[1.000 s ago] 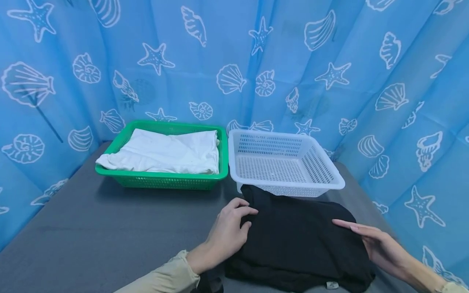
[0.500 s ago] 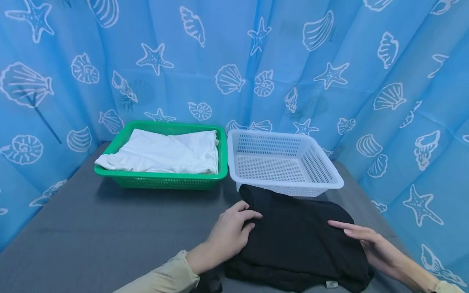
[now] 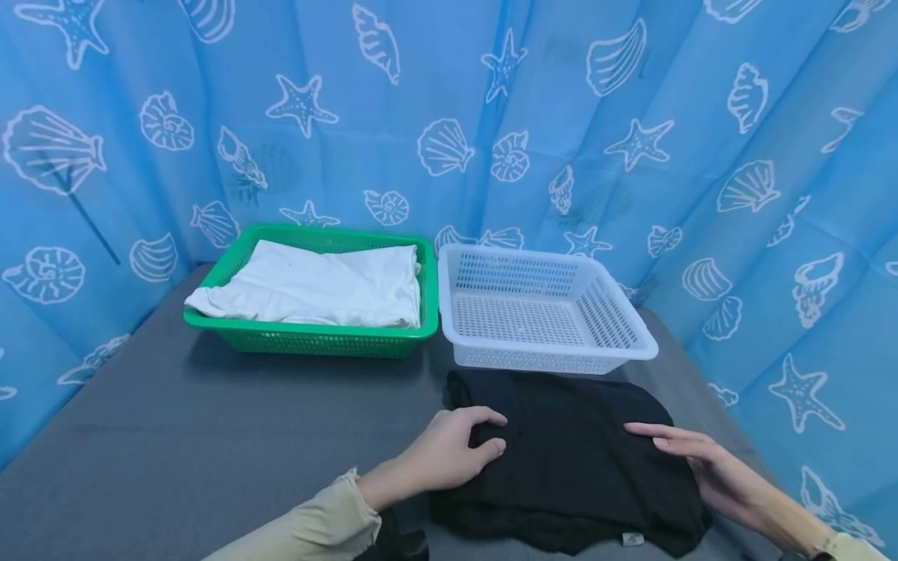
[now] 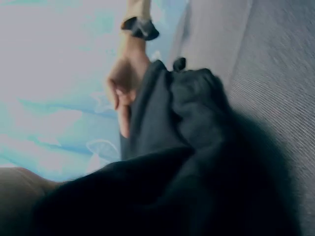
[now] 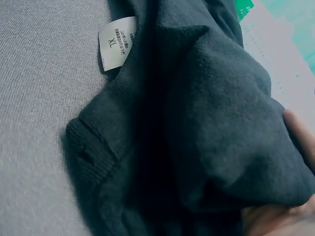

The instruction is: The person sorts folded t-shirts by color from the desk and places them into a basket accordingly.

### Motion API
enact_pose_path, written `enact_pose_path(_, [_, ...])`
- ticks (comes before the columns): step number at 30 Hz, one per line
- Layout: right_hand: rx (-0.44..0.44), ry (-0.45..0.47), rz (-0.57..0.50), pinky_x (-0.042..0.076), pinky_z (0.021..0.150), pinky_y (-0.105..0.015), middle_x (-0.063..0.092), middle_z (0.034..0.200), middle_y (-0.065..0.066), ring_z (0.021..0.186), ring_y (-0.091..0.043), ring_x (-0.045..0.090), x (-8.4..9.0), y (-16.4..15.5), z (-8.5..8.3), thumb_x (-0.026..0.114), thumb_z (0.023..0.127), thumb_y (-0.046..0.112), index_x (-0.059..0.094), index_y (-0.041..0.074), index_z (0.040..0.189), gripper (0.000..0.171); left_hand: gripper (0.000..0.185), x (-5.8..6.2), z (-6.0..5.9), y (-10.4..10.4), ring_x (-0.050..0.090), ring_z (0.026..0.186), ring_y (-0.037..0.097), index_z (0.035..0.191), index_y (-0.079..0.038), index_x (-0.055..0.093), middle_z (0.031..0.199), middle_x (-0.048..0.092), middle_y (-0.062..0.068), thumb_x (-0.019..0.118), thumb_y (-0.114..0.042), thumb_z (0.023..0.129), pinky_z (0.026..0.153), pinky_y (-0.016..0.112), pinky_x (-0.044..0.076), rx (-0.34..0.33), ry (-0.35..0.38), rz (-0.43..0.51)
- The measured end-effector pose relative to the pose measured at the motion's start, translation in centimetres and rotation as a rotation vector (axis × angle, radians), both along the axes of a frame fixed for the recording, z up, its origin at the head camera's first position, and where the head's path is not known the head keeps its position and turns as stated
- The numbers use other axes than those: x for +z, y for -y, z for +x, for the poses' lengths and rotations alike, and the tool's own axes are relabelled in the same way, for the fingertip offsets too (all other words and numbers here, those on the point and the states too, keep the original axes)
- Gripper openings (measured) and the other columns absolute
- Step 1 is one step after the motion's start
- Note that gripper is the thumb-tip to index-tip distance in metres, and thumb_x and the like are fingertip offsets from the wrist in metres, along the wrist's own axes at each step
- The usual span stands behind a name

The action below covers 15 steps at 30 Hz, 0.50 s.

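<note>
A folded black garment lies on the grey surface in front of me, a ribbed edge and a white XL label showing in the right wrist view. My left hand rests on its left part, thumb and forefinger apart on the cloth. At the right side, my right hand touches the garment with straight, extended fingers. Cloth also shows between a finger and the lower part of that hand in the right wrist view. The left hand's fingertips are hidden in the dark left wrist view.
Behind the garment stands a white perforated basket with nothing in it. To its left is a green basket holding folded white cloth. A blue seashell-print curtain hangs along the back and sides of the grey surface.
The garment's raised far-left corner has come down flatter. My left hand has spread lower over the cloth, and the right hand has slid slightly left.
</note>
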State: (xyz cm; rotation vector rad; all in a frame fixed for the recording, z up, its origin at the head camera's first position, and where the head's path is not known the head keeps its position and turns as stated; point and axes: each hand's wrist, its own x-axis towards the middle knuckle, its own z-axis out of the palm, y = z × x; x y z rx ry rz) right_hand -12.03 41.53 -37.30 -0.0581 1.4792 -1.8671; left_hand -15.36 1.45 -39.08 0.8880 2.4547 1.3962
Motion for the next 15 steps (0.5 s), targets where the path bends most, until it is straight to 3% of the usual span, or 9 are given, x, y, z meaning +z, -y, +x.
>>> enact_pose_path(3, [-0.034,-0.02,0.064,0.038,0.104,-0.045,0.047,0.138,0.013,0.126,-0.016,0.048,-0.4,0.1,0.2,0.027,0.11,0.015,0.045,0.019,0.15,0.044,0.034,-0.8,-0.4,-0.3,0.056,0.115,0.01,0.126,-0.017,0.066,0.124,0.063,-0.004,0.067,-0.03,0.095,0.095,0.039,0.046,0.008,0.005,-0.005])
enact_pose_path(4, [-0.043,-0.03,0.094,0.039,0.103,-0.045,0.046,0.137,0.012,0.125,-0.018,0.049,-0.6,0.2,0.3,0.03,0.109,0.014,0.046,0.02,0.149,0.044,0.036,-1.0,-0.5,-0.3,0.055,0.118,0.012,0.128,-0.017,0.065,0.127,0.062,-0.003,0.068,-0.031,0.095,0.097,0.041,0.045,0.014,0.01,0.001])
enact_pose_path(9, [-0.064,-0.101,0.246,0.045,0.097,-0.045,0.04,0.141,0.002,0.121,-0.024,0.053,-1.9,0.5,0.6,0.043,0.106,0.008,0.05,0.022,0.146,0.044,0.043,-1.8,-1.1,-0.2,0.053,0.121,0.016,0.132,-0.016,0.062,0.132,0.059,0.0,0.072,-0.026,0.092,0.098,0.043,0.044,0.043,0.035,0.041])
enact_pose_path(15, [-0.073,-0.145,0.309,0.048,0.094,-0.043,0.047,0.136,-0.001,0.117,-0.025,0.057,-2.4,1.1,0.1,0.051,0.102,0.006,0.055,0.025,0.143,0.045,0.046,-1.6,-1.6,0.2,0.056,0.113,0.015,0.131,-0.02,0.063,0.127,0.061,-0.001,0.077,-0.02,0.087,0.092,0.039,0.047,0.046,0.058,0.017])
